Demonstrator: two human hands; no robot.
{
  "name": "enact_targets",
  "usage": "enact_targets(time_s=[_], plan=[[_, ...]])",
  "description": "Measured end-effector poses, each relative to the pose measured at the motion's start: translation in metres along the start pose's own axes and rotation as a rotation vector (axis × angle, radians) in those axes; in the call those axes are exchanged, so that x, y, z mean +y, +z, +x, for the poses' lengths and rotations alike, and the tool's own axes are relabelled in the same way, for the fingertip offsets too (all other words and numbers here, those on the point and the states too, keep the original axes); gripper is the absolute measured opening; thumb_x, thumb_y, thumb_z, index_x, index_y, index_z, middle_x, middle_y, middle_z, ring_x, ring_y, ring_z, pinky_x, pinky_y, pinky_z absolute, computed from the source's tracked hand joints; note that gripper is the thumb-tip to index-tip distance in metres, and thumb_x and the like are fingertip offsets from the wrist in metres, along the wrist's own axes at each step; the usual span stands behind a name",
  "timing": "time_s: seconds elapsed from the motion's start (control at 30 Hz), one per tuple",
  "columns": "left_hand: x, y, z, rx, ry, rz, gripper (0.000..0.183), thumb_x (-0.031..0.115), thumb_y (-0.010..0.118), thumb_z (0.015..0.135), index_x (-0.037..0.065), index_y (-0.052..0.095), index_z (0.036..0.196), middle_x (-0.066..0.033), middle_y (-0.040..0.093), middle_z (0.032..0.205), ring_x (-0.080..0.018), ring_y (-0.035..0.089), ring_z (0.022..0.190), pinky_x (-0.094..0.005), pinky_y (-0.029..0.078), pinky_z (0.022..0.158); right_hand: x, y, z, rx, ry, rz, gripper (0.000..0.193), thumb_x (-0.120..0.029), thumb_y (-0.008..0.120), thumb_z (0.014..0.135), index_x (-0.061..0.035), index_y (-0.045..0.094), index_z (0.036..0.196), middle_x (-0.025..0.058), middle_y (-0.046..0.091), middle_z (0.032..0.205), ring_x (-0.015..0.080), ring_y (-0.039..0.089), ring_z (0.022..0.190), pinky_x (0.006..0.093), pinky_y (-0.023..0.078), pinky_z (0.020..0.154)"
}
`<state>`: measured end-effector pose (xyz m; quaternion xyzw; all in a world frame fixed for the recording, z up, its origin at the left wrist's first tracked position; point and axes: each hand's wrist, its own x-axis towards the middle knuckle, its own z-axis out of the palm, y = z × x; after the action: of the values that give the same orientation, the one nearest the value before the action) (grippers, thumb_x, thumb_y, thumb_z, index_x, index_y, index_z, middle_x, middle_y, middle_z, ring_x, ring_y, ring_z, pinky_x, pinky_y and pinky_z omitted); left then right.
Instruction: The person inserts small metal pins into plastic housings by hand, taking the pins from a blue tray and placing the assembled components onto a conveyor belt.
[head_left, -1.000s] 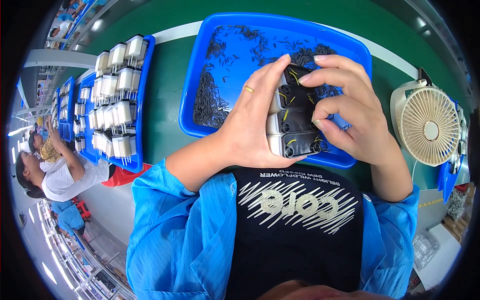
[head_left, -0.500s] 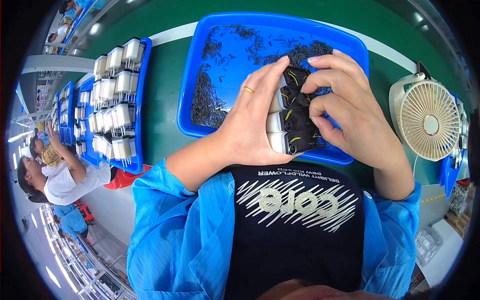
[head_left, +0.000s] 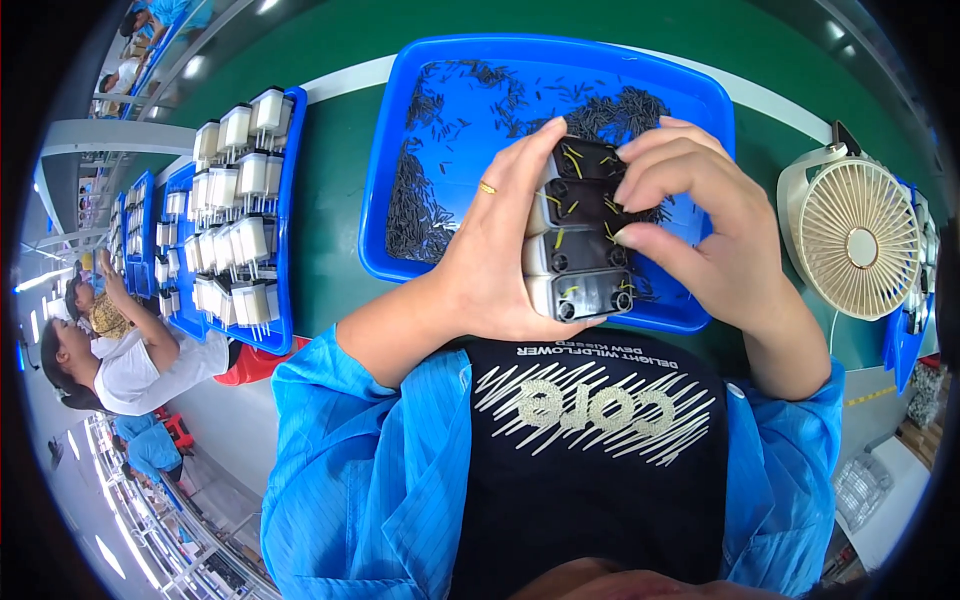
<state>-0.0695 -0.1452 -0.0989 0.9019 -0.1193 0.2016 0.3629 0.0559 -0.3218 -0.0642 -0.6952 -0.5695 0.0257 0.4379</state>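
My left hand (head_left: 490, 250) is wrapped round a row of several white boxes (head_left: 537, 250) with black ends, thumb and fingers bracing the row. The black ends (head_left: 585, 205) face up and to the right, with short yellow wires (head_left: 573, 160) and round holes on them. At the right side of the row, my right hand (head_left: 715, 215) is curled in a pinch, thumb and fingertips close to a yellow wire. Whatever lies between those fingertips is too small to make out. Below both hands is a blue tray (head_left: 378, 215) holding many short black tube-like pieces (head_left: 415, 200).
To the left, a blue rack-like tray (head_left: 290, 200) carries rows of white boxes with metal pins (head_left: 240, 240). A cream fan (head_left: 860, 215) stands on the green table (head_left: 335, 200) at right. Another person (head_left: 130, 360) sits at the far left.
The row of boxes has shifted slightly left and tipped, showing more of its black ends. My right hand's fingertips have stayed by the wires, with the thumb a little more extended.
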Motion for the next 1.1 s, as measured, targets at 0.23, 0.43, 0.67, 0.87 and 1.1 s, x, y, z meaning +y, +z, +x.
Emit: enact_targets(time_s=[0.23,0.43,0.67,0.87,1.1], plan=[[-0.009,-0.002,-0.002,-0.027,-0.191,-0.344,0.124,0.037,0.086,0.052,-0.005,0.013,0.144,-0.0257,0.032,0.137,-0.0388,0.036,0.125,-0.0442,0.031,0.105,0.006,-0.005,-0.001,0.058,-0.325,-0.032,0.028,0.004,0.053,0.076,-0.0089,0.052,0.102,0.0072,0.071,0.09,0.0257,0.06,0.095,0.0518,0.033,0.097],[-0.01,-0.007,0.0,0.004,-0.128,-0.315,0.123,0.041,0.084,0.052,-0.006,0.015,0.142,-0.0281,0.029,0.138,-0.041,0.033,0.128,-0.0453,0.028,0.108,0.004,0.0,0.002,0.137,-0.404,-0.053,0.028,0.004,0.058,0.069,-0.0063,0.06,0.094,0.005,0.071,0.089,0.027,0.065,0.092,0.0502,0.039,0.093],[-0.002,0.013,-0.004,-0.008,-0.141,-0.383,0.124,0.035,0.082,0.054,-0.005,0.008,0.144,-0.0272,0.03,0.136,-0.0422,0.034,0.125,-0.0437,0.028,0.106,-0.004,0.003,-0.014,0.108,-0.217,-0.014,0.02,0.002,0.055,0.071,-0.0038,0.062,0.088,0.0067,0.069,0.087,0.0303,0.064,0.096,0.0527,0.038,0.095],[-0.004,0.019,-0.009,-0.051,-0.187,-0.455,0.125,0.036,0.084,0.053,-0.005,0.009,0.145,-0.0262,0.031,0.137,-0.0393,0.036,0.126,-0.0418,0.03,0.106,0.0,0.005,-0.015,0.055,-0.256,-0.064,0.02,0.0,0.055,0.072,-0.0035,0.06,0.09,0.0071,0.068,0.089,0.0304,0.062,0.099,0.0533,0.037,0.095],[-0.009,-0.008,-0.007,0.05,-0.071,-0.293,0.123,0.042,0.084,0.053,-0.006,0.015,0.142,-0.027,0.029,0.139,-0.0398,0.033,0.128,-0.0441,0.026,0.108,0.001,0.009,0.006,0.142,-0.257,0.126,0.024,-0.003,0.071,0.07,-0.0009,0.06,0.091,0.0163,0.065,0.107,0.037,0.057,0.105,0.0462,0.044,0.091]])
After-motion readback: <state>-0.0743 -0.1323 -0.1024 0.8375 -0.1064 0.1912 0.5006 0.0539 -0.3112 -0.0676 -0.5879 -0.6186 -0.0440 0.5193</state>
